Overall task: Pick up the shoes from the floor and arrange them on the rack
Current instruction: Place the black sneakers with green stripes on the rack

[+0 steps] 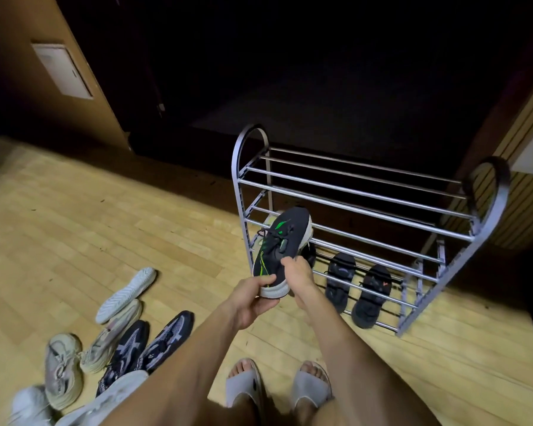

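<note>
Both hands hold a black sneaker with green marks and a white sole (pixel 282 241) in front of the left end of the metal rack (pixel 366 195). My left hand (pixel 253 299) grips its heel from below. My right hand (pixel 296 278) pinches its collar from the right. The toe points up toward the rack's middle shelves. A pair of black sandals (pixel 359 287) lies on the lowest shelf. On the floor at lower left lie two dark patterned sneakers (pixel 150 345) and several pale sneakers (pixel 105 330).
The rack stands on a light wooden floor (pixel 105 226) before a dark doorway. Its top shelves hold nothing. A tan wall with a white panel (pixel 62 70) rises at the left. My feet in grey slides (pixel 277 385) are at the bottom.
</note>
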`<state>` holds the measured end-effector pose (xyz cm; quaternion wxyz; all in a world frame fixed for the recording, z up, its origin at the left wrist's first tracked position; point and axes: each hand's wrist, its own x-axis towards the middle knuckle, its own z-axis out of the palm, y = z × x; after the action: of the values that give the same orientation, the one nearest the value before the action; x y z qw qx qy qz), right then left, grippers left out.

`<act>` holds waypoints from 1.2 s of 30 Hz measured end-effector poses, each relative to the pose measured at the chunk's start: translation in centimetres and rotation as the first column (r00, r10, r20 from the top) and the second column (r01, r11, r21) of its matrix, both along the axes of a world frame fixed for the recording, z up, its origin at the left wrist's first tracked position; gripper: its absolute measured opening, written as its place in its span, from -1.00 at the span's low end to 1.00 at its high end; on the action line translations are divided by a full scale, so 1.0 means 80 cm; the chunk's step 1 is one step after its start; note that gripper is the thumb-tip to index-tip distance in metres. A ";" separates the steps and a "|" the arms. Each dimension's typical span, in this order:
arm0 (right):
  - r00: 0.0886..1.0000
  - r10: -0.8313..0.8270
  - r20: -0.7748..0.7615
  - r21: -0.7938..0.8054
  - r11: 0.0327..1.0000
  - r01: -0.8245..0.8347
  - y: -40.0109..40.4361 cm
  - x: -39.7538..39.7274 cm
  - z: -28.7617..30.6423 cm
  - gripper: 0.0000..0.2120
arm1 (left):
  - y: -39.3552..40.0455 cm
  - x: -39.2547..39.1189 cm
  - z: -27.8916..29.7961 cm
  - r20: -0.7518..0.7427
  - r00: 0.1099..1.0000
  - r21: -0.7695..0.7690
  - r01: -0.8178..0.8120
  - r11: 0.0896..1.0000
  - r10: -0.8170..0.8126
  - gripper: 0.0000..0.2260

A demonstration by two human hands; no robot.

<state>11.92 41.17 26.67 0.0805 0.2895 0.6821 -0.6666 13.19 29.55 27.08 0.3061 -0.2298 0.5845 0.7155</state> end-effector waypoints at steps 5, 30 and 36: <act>0.996 -0.046 0.080 0.005 0.999 0.046 0.033 0.027 -0.036 -0.79 | 0.022 -0.004 -0.001 -0.174 0.984 -0.172 -0.052 0.984 0.022 -0.82; 0.970 0.184 0.162 -0.147 0.976 -0.161 0.124 0.064 -0.094 -0.84 | 0.072 -0.022 -0.066 0.126 0.976 -0.103 0.192 0.976 -0.179 -0.70; 0.953 0.155 0.261 -0.104 0.986 -0.132 0.151 0.054 -0.126 -0.69 | 0.100 -0.017 -0.091 0.161 0.941 -0.141 0.322 0.936 -0.299 -0.80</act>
<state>16.25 53.22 16.61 0.2325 0.3229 0.6550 -0.6423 11.81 37.52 19.81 0.4347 -0.2077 0.6482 0.5898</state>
